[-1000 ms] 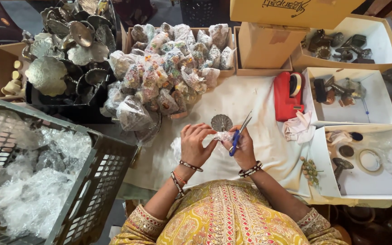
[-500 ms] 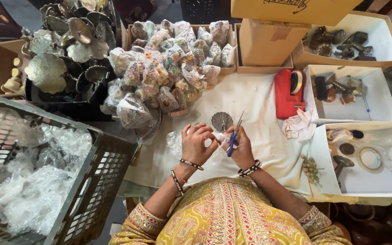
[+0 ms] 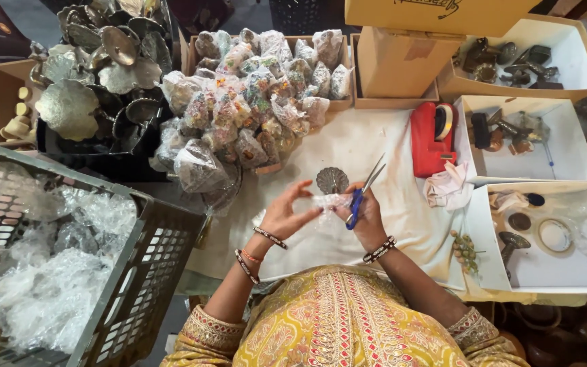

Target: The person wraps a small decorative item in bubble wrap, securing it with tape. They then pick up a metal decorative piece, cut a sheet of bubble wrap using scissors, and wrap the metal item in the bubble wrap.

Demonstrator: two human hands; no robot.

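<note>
Left hand (image 3: 285,216) pinches a small clear plastic wrap (image 3: 331,201) with fingers spread, keeping it taut. Right hand (image 3: 368,216), at its 3 o'clock, is closed around blue-handled scissors (image 3: 365,190), blades pointing toward 1 o'clock, clear of the wrap.

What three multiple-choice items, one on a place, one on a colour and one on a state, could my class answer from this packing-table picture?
1. Where is the red tape dispenser?
A. on the white cloth
B. in the grey crate
C. on the person's lap

2. What colour are the scissors' handles?
A. green
B. blue
C. yellow

3. What does the right hand hold?
A. nothing
B. a cardboard box
C. the scissors

Key: 1 A, it stands on the cloth beside the white boxes; 2 B, blue loops show at the fingers; 3 C, fingers grip the handles.
</note>
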